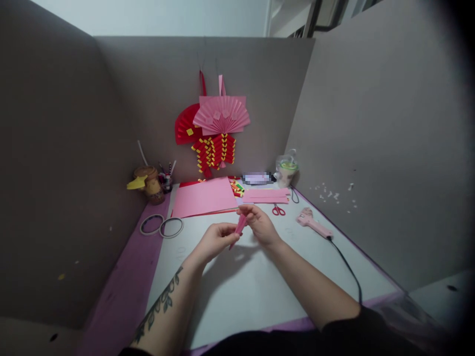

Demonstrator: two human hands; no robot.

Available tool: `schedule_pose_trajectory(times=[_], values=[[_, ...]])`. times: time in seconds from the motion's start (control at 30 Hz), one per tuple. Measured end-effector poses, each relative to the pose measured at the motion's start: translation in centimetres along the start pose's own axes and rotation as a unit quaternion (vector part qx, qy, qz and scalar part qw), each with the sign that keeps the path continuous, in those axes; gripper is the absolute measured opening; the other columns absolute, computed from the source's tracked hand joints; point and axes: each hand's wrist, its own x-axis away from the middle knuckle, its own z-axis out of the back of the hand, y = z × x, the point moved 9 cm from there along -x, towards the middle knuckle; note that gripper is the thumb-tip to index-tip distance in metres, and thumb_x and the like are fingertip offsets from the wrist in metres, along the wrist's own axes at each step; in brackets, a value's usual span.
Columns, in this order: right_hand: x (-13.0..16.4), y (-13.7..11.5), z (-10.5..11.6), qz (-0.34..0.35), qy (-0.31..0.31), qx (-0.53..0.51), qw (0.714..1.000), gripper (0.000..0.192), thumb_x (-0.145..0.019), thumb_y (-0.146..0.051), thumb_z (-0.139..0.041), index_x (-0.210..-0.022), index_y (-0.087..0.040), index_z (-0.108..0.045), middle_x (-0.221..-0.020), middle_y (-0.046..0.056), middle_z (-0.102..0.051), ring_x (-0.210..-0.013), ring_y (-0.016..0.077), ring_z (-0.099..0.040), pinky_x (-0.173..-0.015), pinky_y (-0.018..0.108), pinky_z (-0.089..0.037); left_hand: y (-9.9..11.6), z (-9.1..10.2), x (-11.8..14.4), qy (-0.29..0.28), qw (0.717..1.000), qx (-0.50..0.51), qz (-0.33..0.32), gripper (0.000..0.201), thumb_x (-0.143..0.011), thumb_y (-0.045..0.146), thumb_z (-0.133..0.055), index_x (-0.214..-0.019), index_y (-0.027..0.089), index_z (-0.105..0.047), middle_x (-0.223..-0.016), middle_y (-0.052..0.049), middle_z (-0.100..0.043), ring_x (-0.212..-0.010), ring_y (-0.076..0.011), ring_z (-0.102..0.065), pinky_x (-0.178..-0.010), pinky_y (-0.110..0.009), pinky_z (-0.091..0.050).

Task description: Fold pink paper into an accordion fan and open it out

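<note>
Between my two hands, a small folded strip of pink paper (240, 225) is held up above the white table top. My left hand (218, 240) pinches its lower end between thumb and fingers. At the upper end, my right hand (261, 225) has its thumb and fingers closed on the paper. Behind my hands lie pink paper sheets (206, 198), and to their right several cut pink strips (265, 196). Red-handled scissors (278, 210) rest just beyond my right hand. Part of the folded paper is hidden by my fingers.
A pink glue gun (314, 223) with a black cord lies right. Two tape rolls (171, 228) sit left, near an iced drink cup (151, 185) and a pen holder (167, 182). Another cup (286, 171) stands at back right. A pink paper fan (222, 116) hangs on the grey partition.
</note>
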Motion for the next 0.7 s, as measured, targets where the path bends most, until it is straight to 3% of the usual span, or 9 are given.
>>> schedule_pose_trajectory(times=[0.07,0.13,0.23,0.37,0.53,0.7], values=[[-0.1,0.4,-0.1,-0.007,-0.005,-0.043,0.999,0.066,-0.067,-0.071,-0.059,-0.114,-0.024,-0.057,-0.102,0.009,-0.062,-0.078,0.0183,-0.056,-0.063,0.029,-0.045,0.0,0.4,-0.2,0.020,0.999,0.023,-0.013,0.029,-0.070,0.030,-0.067,-0.094,0.012,-0.068,-0.074,-0.003,-0.065,-0.060,-0.0112,-0.052,-0.055,-0.022,-0.038],[-0.2,0.8,-0.3,-0.016,-0.011,-0.048,0.999,0.072,-0.063,-0.072,-0.062,-0.116,-0.024,-0.055,-0.104,0.010,-0.061,-0.077,0.0179,-0.057,-0.060,0.027,-0.045,-0.1,1.2,-0.4,0.062,0.997,0.041,-0.023,0.029,-0.069,0.029,-0.067,-0.092,0.012,-0.067,-0.075,-0.003,-0.066,-0.061,-0.0120,-0.054,-0.056,-0.022,-0.040],[-0.3,1.2,-0.5,-0.023,-0.004,0.001,1.000,0.056,-0.062,-0.056,-0.074,-0.105,-0.022,-0.061,-0.092,0.006,-0.063,-0.072,0.0158,-0.055,-0.057,0.025,-0.043,-0.4,2.6,-0.6,0.124,0.991,0.027,-0.031,0.028,-0.068,0.030,-0.067,-0.089,0.012,-0.066,-0.077,-0.005,-0.067,-0.065,-0.0139,-0.057,-0.060,-0.024,-0.043],[-0.3,1.4,-0.3,-0.030,0.019,0.046,0.998,0.027,-0.068,-0.042,-0.072,-0.080,-0.019,-0.064,-0.068,0.000,-0.061,-0.061,0.0133,-0.051,-0.053,0.024,-0.040,-0.7,3.4,-0.6,0.155,0.987,0.010,-0.034,0.029,-0.067,0.030,-0.068,-0.089,0.012,-0.066,-0.079,-0.005,-0.068,-0.069,-0.0159,-0.060,-0.064,-0.026,-0.046],[-0.2,1.6,0.7,-0.045,0.059,0.047,0.996,0.021,-0.068,-0.037,-0.070,-0.075,-0.018,-0.064,-0.062,-0.001,-0.060,-0.056,0.0120,-0.050,-0.051,0.024,-0.038,-0.6,4.5,-0.3,0.217,0.972,0.079,-0.050,0.028,-0.066,0.031,-0.069,-0.087,0.012,-0.064,-0.081,-0.005,-0.069,-0.069,-0.0150,-0.061,-0.065,-0.026,-0.046],[0.0,2.6,1.9,-0.092,0.124,0.010,0.988,0.022,-0.065,-0.036,-0.070,-0.069,-0.017,-0.060,-0.060,-0.001,-0.059,-0.053,0.0109,-0.050,-0.047,0.022,-0.034,-1.5,6.6,0.4,0.303,0.934,0.185,-0.042,0.037,-0.063,0.036,-0.072,-0.088,0.013,-0.060,-0.080,-0.003,-0.065,-0.071,-0.0131,-0.060,-0.071,-0.028,-0.049]])
